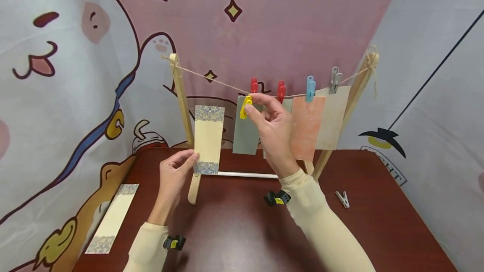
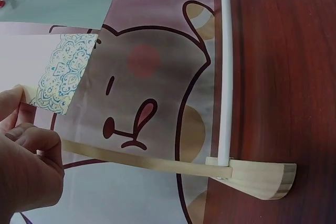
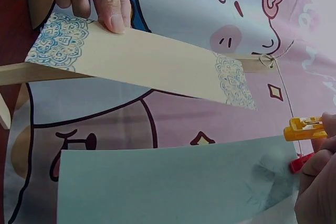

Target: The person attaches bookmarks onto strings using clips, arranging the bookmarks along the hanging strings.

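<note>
My left hand (image 1: 174, 174) pinches the lower left edge of a cream paper card (image 1: 208, 139) with blue lace-patterned ends, held upright left of the hanging cards. With thumb and forefinger, my right hand (image 1: 275, 133) grips a yellow clothespin (image 1: 245, 108) close to the twine (image 1: 215, 81). Behind it hangs a grey-green card (image 1: 245, 137) under a red clothespin (image 1: 254, 84). Whether the yellow clothespin bites on anything, I cannot tell. In the right wrist view the cream card (image 3: 152, 66) is apart from the twine and the yellow clothespin (image 3: 305, 128).
Further right hang an orange card (image 1: 308, 127) under a blue clothespin (image 1: 310, 88) and a whitish card (image 1: 335, 116) under a grey one (image 1: 334, 81). Another lace-patterned card (image 1: 113, 219) lies at the table's left; a silver clothespin (image 1: 343, 199) lies right. Wooden posts (image 1: 181, 95) carry the twine.
</note>
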A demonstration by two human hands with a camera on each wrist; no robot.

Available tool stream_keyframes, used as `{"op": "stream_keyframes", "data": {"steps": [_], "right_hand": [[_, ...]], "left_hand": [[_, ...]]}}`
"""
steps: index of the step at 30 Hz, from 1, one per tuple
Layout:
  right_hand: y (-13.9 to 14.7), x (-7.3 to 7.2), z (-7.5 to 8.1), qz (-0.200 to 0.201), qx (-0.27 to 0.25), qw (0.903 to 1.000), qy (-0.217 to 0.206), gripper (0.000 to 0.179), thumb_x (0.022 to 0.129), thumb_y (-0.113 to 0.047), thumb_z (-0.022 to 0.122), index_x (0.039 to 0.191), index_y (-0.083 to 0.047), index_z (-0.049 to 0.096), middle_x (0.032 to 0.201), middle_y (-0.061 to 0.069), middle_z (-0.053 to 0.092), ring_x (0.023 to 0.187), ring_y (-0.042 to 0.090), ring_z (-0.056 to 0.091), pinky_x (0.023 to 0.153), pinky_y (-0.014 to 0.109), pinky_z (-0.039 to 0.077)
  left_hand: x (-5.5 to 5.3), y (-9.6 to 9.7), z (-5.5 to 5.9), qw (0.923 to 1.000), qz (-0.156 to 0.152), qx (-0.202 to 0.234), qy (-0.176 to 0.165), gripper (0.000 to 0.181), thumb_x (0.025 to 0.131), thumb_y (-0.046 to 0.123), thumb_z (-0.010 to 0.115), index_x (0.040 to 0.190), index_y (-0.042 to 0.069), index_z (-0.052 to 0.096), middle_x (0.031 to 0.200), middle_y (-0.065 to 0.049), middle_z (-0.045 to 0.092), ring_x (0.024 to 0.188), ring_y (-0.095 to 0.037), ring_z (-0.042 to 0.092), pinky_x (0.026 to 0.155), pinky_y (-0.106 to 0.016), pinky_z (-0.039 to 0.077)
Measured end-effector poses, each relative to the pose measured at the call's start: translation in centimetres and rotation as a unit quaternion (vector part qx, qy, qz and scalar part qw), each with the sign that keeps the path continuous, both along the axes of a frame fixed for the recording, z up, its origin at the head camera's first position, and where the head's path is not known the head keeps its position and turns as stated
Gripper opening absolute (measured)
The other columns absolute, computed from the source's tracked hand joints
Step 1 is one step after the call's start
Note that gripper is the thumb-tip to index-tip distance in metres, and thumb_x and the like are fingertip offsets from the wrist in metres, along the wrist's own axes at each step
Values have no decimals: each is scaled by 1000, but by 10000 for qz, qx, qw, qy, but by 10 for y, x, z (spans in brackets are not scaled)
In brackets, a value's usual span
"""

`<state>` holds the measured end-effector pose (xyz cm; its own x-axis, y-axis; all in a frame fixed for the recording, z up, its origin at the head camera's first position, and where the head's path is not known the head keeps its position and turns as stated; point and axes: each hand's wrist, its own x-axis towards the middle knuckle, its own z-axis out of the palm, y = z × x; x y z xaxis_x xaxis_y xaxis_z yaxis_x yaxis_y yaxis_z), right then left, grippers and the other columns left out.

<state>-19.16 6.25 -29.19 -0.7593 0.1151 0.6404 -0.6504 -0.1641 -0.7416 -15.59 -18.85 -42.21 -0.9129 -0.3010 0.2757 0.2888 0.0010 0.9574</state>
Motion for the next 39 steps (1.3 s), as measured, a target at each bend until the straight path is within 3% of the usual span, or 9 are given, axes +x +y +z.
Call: {"op": "stream_keyframes", "data": {"steps": [6,12,16,21,27,32,39], "right_hand": [[-11,-4,10,-1,12,9997,252,24,96,5,80,119,8,74,105,4,76,57,12,40,53,23,31],[-21,-9,23,-183,-159,9989,401,24,97,5,79,120,9,74,102,3,75,57,11,43,57,21,37],[-26,-11,31,-330,-220,9983,427,23,98,3,79,120,6,76,101,5,74,59,13,49,59,21,39],[-33,-14,40,-354,-367,9973,529,24,96,3,81,119,6,77,103,8,76,59,11,47,56,21,36],[-37,-17,47,-596,-406,9956,602,22,96,3,82,117,4,78,102,8,77,58,11,46,55,21,33],[-40,-19,51,-703,-346,9947,659,22,97,1,82,119,3,78,104,8,77,60,11,51,55,20,35],[-46,-21,51,-839,-85,9945,625,23,97,0,82,119,2,79,106,6,78,51,10,45,49,21,32]], "left_hand": [[-8,5,3,9997,-35,221,115,19,97,3,84,109,-10,79,91,5,78,86,-12,67,73,-24,49],[-17,8,10,9993,-158,275,219,22,97,7,85,110,-9,79,98,-5,79,87,-13,68,74,-24,51],[-24,10,10,9985,-230,414,286,21,96,5,85,111,-10,79,95,-4,79,84,-12,68,72,-24,51],[-28,14,11,9974,-252,578,339,21,95,3,85,111,-11,78,92,-1,79,84,-13,69,75,-25,53],[-33,16,13,9977,-317,435,404,19,97,4,84,110,-8,80,94,-3,80,86,-13,70,76,-26,53],[-36,17,13,9979,-316,425,383,20,96,5,85,110,-8,80,92,-1,80,85,-12,70,73,-24,50],[-37,18,12,9974,-347,516,359,21,96,6,86,109,-9,80,91,-1,79,80,-9,63,66,-24,41]]}}
